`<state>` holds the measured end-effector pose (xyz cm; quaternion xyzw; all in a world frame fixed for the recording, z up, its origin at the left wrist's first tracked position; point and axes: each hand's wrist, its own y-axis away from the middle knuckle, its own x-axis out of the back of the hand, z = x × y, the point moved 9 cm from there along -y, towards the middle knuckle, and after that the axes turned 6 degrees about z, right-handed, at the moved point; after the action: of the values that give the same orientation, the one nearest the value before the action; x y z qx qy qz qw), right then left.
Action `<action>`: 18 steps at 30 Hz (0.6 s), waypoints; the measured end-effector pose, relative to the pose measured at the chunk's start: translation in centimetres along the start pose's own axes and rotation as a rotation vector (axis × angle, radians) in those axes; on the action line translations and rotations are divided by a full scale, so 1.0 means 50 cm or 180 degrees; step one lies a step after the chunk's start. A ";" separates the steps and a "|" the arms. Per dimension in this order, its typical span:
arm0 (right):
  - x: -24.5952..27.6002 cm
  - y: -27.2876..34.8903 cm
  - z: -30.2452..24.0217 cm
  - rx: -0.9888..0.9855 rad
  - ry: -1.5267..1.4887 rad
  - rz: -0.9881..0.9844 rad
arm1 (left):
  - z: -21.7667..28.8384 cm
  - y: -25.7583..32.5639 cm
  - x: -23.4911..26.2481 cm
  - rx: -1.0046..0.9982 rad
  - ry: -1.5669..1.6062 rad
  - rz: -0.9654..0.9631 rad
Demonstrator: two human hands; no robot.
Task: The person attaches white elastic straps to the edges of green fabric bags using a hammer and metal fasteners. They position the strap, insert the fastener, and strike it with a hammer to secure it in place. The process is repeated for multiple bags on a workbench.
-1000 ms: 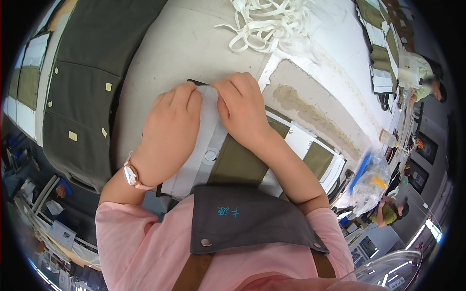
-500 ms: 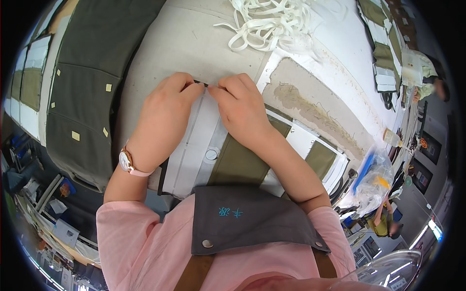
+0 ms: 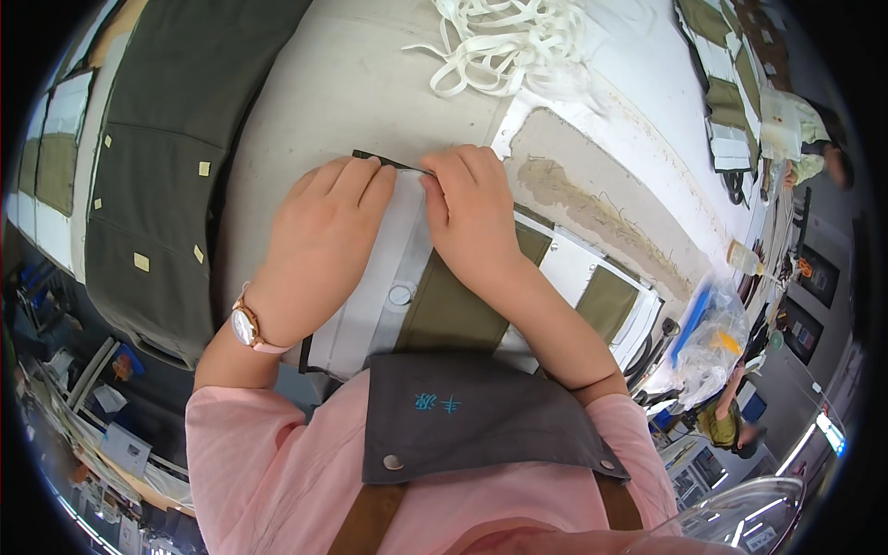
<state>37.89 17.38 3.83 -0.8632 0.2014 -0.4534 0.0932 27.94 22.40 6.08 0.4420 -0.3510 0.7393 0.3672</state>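
Both hands press down on a garment piece at the near edge of a pale worktop (image 3: 314,102): the left hand (image 3: 324,240), a watch (image 3: 245,326) at its wrist, lies nearly flat with fingers together on the white fabric panel (image 3: 393,264), while the right hand (image 3: 472,213) pinches the dark far edge (image 3: 375,157) of the same piece between thumb and fingertips. An olive cloth section (image 3: 453,310) adjoins the white panel, which carries a round snap (image 3: 400,295). The cloth looks light, limp and thin, likely to slide or wrinkle unless held flat; its folded far edge, where the fingertips meet, seems the surest place to grip. White tape (image 3: 509,42) is heaped beyond, and dark green fabric (image 3: 157,176) lies spread to the left.
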 end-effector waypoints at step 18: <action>0.010 0.008 -0.008 0.0583 -0.0040 -0.0266 | 0.010 0.016 -0.008 0.0109 -0.0165 -0.0292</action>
<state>37.69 16.80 4.30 -0.8615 0.1224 -0.4680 0.1540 27.61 21.50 5.73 0.4828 -0.3270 0.7160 0.3839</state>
